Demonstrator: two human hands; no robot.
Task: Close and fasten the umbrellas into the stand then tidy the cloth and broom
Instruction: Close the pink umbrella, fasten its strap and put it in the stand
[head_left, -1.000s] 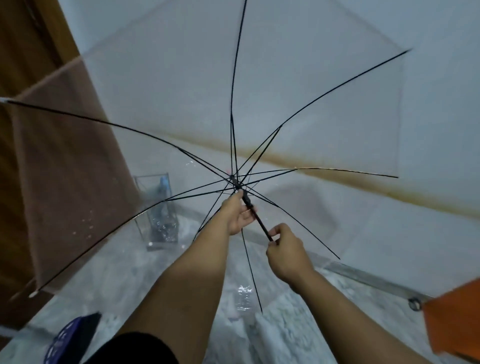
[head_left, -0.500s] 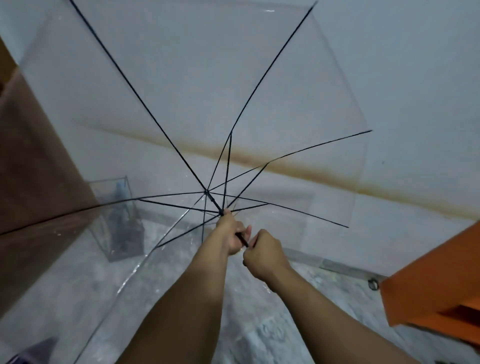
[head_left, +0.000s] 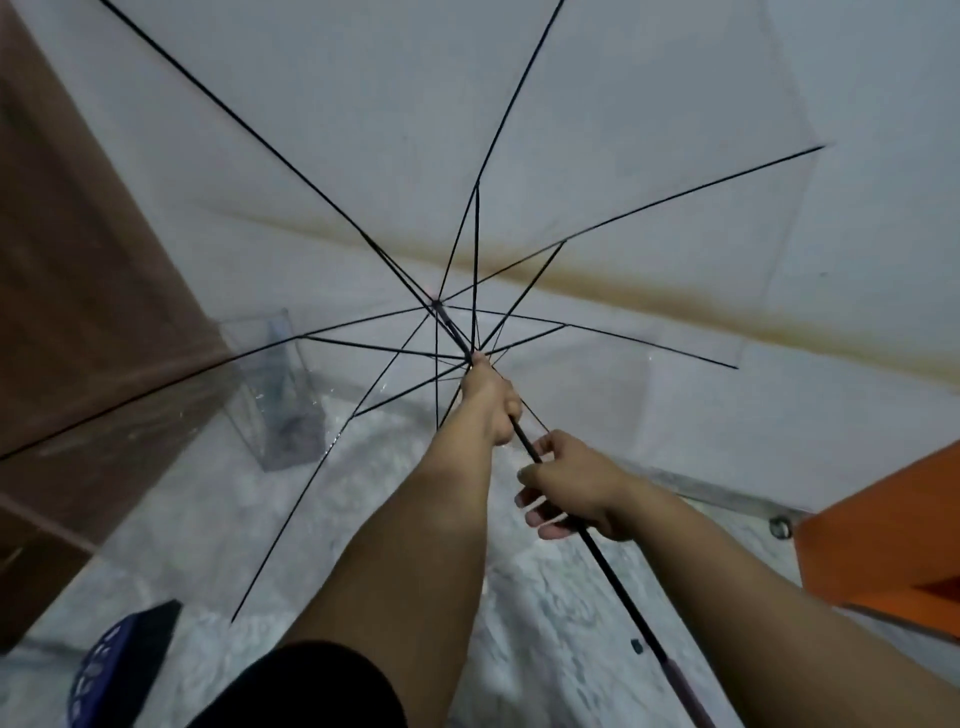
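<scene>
A pale wall (head_left: 857, 78) fills the far side, crossed by a brownish stain band (head_left: 675, 291). Left of the wall stands a dark brown wooden door (head_left: 78, 270). Below the wall runs a marbled white-grey floor (head_left: 545, 597). An orange piece of furniture (head_left: 883, 540) sits at the wall's lower right. The light is dim and even.

open umbrella (head_left: 597, 156) blocks front, stand (head_left: 275, 395) behind

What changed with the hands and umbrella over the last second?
The right hand slid down the shaft, away from the left hand; half a second ago the two were nearly touching. The left hand kept its grip at the runner. The umbrella stayed open, and the stand stayed on the floor by the wall.
</scene>
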